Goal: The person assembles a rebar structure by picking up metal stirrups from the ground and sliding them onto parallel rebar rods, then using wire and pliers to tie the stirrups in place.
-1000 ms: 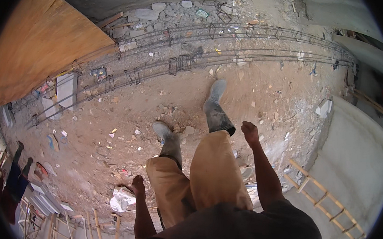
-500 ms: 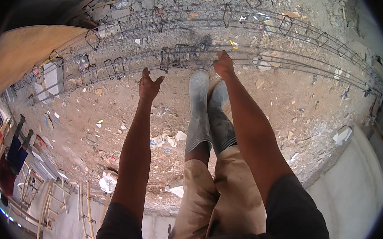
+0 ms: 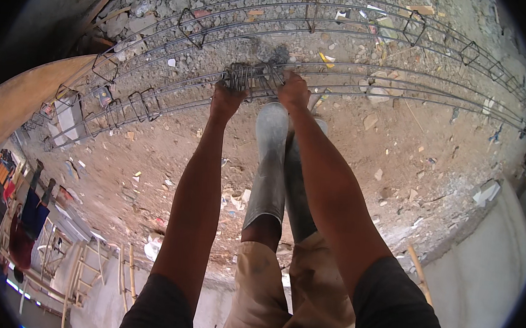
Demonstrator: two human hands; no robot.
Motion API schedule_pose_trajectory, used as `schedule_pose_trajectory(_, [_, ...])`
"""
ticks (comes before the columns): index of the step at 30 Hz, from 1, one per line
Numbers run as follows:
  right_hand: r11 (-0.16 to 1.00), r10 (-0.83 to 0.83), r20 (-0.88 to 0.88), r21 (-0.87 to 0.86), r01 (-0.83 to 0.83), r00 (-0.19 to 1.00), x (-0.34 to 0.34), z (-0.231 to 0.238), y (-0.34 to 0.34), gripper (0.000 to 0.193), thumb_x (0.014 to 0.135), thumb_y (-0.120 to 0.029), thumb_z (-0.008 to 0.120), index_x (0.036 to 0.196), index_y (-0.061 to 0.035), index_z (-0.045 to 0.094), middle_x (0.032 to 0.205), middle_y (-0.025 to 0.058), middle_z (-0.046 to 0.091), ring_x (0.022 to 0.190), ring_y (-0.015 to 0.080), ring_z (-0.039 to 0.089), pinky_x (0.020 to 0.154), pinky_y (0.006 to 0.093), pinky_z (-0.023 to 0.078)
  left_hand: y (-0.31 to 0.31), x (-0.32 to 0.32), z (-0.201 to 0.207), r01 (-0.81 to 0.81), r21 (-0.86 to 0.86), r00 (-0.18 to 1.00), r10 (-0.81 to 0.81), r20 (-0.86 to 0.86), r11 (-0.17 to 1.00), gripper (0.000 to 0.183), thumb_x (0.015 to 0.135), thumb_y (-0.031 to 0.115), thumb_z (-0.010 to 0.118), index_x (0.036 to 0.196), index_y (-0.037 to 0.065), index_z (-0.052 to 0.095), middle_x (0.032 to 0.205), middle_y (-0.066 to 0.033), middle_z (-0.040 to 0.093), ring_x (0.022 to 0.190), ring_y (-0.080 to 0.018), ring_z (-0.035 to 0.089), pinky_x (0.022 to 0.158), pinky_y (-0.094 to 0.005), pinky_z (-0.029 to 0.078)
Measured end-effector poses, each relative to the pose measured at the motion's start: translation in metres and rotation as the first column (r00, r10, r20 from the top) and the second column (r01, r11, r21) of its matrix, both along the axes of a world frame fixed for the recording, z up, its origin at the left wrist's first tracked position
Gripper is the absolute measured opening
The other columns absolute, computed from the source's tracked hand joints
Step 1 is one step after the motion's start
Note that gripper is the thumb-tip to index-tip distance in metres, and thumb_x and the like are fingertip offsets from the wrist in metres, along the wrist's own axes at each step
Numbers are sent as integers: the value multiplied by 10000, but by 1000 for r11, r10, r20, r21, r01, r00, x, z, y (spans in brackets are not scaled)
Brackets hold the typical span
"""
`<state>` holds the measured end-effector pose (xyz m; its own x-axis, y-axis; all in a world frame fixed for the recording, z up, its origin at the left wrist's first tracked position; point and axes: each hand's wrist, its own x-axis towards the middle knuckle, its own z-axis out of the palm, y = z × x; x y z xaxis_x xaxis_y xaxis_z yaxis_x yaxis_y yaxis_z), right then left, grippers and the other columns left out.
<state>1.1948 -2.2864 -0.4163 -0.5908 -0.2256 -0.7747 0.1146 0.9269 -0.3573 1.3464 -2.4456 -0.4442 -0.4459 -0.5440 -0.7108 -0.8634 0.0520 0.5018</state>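
Observation:
A bunch of square steel stirrups (image 3: 248, 76) is gathered around long thin rebar rods (image 3: 341, 94), just ahead of my boots. My left hand (image 3: 227, 103) is closed at the left end of the bunch, its fingers wrapped on the stirrups. At the right end, my right hand (image 3: 294, 93) is closed by a slanted stirrup (image 3: 273, 73); its fingertips are partly hidden. Farther left on the same rods sit several spaced stirrups (image 3: 139, 106).
A second long rebar cage (image 3: 310, 21) lies beyond, over broken rubble (image 3: 243, 16). My grey rubber boots (image 3: 271, 131) stand on debris-strewn dirt. A curved wooden panel (image 3: 31, 81) is at left. Another person (image 3: 27, 227) is at lower left near bamboo scaffolding (image 3: 85, 267).
My left hand has moved right and forward from open air onto the stirrups, its fingers closing. My right hand has shifted slightly left. The stirrups are now bunched more tightly.

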Motion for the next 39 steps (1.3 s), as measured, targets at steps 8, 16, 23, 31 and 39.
schedule_pose_trajectory(8, [902, -327, -10, -303, 308, 945, 24, -33, 0, 283, 777, -76, 663, 1052, -14, 654, 967, 210, 686, 964, 328, 667, 837, 380, 513, 35, -43, -13, -10, -166, 997, 24, 80, 986, 477, 707, 303, 819, 968, -54, 641, 956, -158, 691, 821, -253, 645, 748, -371, 498])
schedule_pose_trajectory(16, [331, -566, 613, -444, 833, 551, 47, -1, -13, 249, 851, -46, 638, 1086, 35, 638, 927, 93, 690, 817, 75, 582, 727, 261, 480, 30, -69, 36, -376, 460, 923, 372, 105, 804, 370, 822, 314, 743, 1015, 16, 638, 863, -51, 635, 781, -121, 562, 682, -276, 430])
schedule_pose_trajectory(23, [859, -380, -280, -461, 223, 881, 38, -1, 40, 352, 819, -37, 663, 1168, -48, 623, 1079, 167, 644, 992, 257, 629, 805, 362, 505, 73, -128, 43, -12, 467, 999, -9, 42, 884, 263, 849, 277, 734, 973, 66, 638, 767, 6, 620, 640, -83, 530, 566, -252, 392])
schedule_pose_trajectory(31, [848, -368, 411, -220, 482, 834, -13, 275, 192, 437, 898, -111, 622, 1305, 0, 509, 1276, 192, 565, 1188, 293, 570, 969, 368, 482, 70, -85, 18, -307, 480, 948, 307, 81, 822, 184, 813, 205, 754, 903, 66, 673, 751, 1, 645, 634, -99, 510, 563, -291, 372])
schedule_pose_trajectory(39, [994, -80, 50, 73, 76, 996, -10, 480, 368, 519, 780, -223, 716, 1231, -19, 559, 1322, 228, 457, 1220, 447, 436, 1019, 539, 362, 103, -113, 1, -242, 385, 969, 205, 134, 891, 147, 819, 211, 748, 833, 91, 665, 695, 35, 602, 535, -67, 450, 500, -260, 325])
